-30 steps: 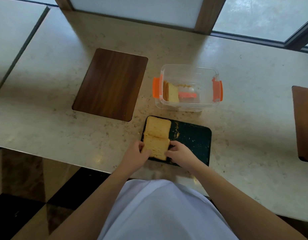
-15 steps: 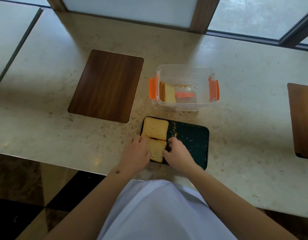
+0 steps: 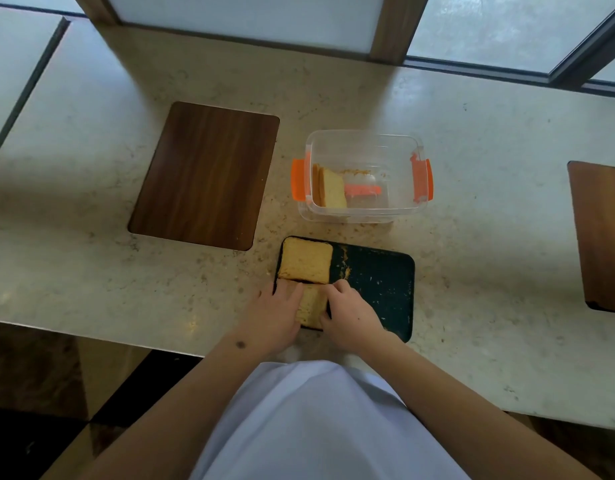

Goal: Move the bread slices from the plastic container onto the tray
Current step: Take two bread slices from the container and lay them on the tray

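A dark green tray (image 3: pixel 378 285) lies on the counter just in front of me, sprinkled with crumbs. One bread slice (image 3: pixel 306 260) lies flat in its far left corner. A second slice (image 3: pixel 311 306) lies in the near left corner, half covered by my hands. My left hand (image 3: pixel 280 313) rests on its left side and my right hand (image 3: pixel 351 311) presses against its right edge. Behind the tray stands the clear plastic container (image 3: pixel 364 140) with orange clips, holding a couple of upright slices (image 3: pixel 332 192) at its left wall.
A dark wooden board (image 3: pixel 205 174) lies to the left of the container. Another wooden board (image 3: pixel 600 237) is at the right edge of view. The counter's front edge runs just below the tray. Window frames stand along the back.
Both hands have closed in over the near slice on the tray and now cover more of it. The far slice and the container have not moved.
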Demonstrator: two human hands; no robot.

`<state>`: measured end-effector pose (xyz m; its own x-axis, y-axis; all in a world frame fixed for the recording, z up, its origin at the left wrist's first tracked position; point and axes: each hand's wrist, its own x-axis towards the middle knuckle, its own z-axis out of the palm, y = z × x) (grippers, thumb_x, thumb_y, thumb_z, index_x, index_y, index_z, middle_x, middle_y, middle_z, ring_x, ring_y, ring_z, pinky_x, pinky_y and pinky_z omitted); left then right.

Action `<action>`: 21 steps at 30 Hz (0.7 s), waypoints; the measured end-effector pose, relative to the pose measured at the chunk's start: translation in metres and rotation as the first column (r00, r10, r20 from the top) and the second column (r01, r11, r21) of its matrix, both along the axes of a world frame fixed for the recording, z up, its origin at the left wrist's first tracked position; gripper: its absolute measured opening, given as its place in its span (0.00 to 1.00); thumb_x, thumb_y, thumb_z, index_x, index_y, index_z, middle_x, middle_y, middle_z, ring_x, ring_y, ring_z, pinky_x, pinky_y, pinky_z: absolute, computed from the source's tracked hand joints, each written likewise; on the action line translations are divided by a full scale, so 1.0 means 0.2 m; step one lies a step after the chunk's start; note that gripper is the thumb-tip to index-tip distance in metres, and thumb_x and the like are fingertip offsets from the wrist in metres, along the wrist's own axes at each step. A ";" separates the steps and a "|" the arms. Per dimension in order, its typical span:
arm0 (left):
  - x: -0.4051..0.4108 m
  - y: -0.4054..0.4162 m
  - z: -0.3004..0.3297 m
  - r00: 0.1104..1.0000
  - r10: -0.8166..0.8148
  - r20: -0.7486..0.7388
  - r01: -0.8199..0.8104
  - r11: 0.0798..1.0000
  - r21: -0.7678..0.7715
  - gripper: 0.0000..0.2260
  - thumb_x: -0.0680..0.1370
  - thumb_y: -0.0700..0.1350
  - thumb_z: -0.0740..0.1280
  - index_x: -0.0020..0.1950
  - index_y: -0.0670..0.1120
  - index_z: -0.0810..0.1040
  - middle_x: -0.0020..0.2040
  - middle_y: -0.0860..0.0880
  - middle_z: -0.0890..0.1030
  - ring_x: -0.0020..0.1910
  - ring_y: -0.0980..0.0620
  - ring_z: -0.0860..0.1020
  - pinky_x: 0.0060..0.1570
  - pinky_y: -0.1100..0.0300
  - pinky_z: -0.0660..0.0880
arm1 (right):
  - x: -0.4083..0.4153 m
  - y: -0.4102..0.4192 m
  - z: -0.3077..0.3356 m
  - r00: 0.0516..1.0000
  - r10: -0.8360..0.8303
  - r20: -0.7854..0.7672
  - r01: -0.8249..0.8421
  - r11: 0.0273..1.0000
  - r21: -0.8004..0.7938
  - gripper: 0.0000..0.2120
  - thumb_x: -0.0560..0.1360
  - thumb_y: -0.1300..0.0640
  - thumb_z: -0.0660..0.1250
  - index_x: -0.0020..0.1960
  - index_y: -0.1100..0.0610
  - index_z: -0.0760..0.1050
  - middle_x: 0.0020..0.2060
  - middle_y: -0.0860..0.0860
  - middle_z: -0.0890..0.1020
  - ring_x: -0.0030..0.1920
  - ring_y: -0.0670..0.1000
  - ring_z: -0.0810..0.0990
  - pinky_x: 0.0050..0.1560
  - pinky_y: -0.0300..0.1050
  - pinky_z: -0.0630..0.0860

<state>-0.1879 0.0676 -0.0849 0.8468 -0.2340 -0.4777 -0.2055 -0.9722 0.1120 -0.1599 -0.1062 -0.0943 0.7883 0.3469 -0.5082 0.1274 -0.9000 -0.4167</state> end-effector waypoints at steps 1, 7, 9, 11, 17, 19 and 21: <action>0.00 -0.01 0.01 1.000 -0.003 -0.004 0.003 1.000 0.007 0.26 0.78 0.52 0.61 0.75 0.48 0.60 0.68 0.41 0.70 0.62 0.40 0.70 0.56 0.48 0.69 | 0.00 0.00 0.00 1.000 0.008 0.001 -0.008 1.000 -0.004 0.20 0.79 0.55 0.62 0.70 0.55 0.69 0.63 0.54 0.72 0.58 0.55 0.74 0.53 0.50 0.78; 0.03 -0.02 0.02 0.997 0.053 0.062 -0.053 0.999 -0.001 0.21 0.78 0.52 0.61 0.69 0.46 0.67 0.66 0.42 0.71 0.60 0.42 0.71 0.53 0.50 0.70 | 0.00 0.01 -0.01 0.995 0.011 0.094 -0.010 1.000 -0.008 0.19 0.77 0.56 0.62 0.68 0.55 0.70 0.62 0.54 0.72 0.56 0.55 0.73 0.50 0.50 0.78; 0.02 -0.01 -0.01 0.998 0.048 0.033 -0.048 0.999 -0.007 0.27 0.79 0.53 0.60 0.76 0.45 0.61 0.74 0.41 0.65 0.68 0.39 0.67 0.60 0.47 0.69 | 0.00 0.01 -0.03 0.989 0.044 0.138 -0.040 0.999 -0.036 0.22 0.76 0.56 0.63 0.70 0.54 0.69 0.66 0.56 0.70 0.61 0.57 0.70 0.54 0.52 0.77; 0.01 0.01 -0.05 1.000 0.015 -0.009 -0.015 1.000 -0.026 0.33 0.80 0.55 0.59 0.81 0.45 0.52 0.81 0.41 0.53 0.78 0.38 0.55 0.71 0.44 0.60 | -0.01 0.01 -0.04 0.979 0.103 0.178 -0.089 0.993 -0.083 0.26 0.77 0.55 0.64 0.74 0.53 0.65 0.74 0.59 0.65 0.71 0.61 0.64 0.63 0.57 0.73; -0.03 0.02 -0.15 0.999 0.019 -0.044 -0.020 0.999 -0.029 0.40 0.79 0.66 0.52 0.81 0.45 0.42 0.82 0.45 0.41 0.80 0.45 0.40 0.77 0.44 0.44 | -0.05 -0.03 -0.11 0.963 0.228 0.146 -0.205 0.966 -0.160 0.35 0.80 0.42 0.57 0.82 0.51 0.51 0.82 0.57 0.46 0.81 0.61 0.44 0.76 0.65 0.53; -0.04 0.02 -0.18 0.999 0.043 -0.033 -0.044 0.998 -0.042 0.40 0.78 0.68 0.47 0.81 0.45 0.41 0.82 0.45 0.41 0.80 0.46 0.39 0.77 0.45 0.43 | -0.05 -0.03 -0.13 0.961 0.238 0.141 -0.211 0.961 -0.181 0.34 0.81 0.40 0.54 0.82 0.50 0.48 0.82 0.55 0.43 0.81 0.60 0.41 0.77 0.66 0.49; -0.05 0.02 -0.20 0.998 0.056 -0.021 -0.057 0.997 -0.061 0.41 0.76 0.70 0.40 0.80 0.45 0.39 0.82 0.45 0.41 0.80 0.46 0.39 0.77 0.47 0.42 | -0.06 -0.04 -0.16 0.959 0.238 0.152 -0.208 0.960 -0.186 0.34 0.82 0.38 0.50 0.82 0.50 0.46 0.82 0.54 0.41 0.80 0.59 0.39 0.77 0.65 0.46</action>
<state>-0.1977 0.0720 -0.1239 0.8503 -0.2157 -0.4801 -0.1478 -0.9733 0.1756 -0.1717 -0.1137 -0.1254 0.7808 0.4456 -0.4380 0.3890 -0.8952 -0.2173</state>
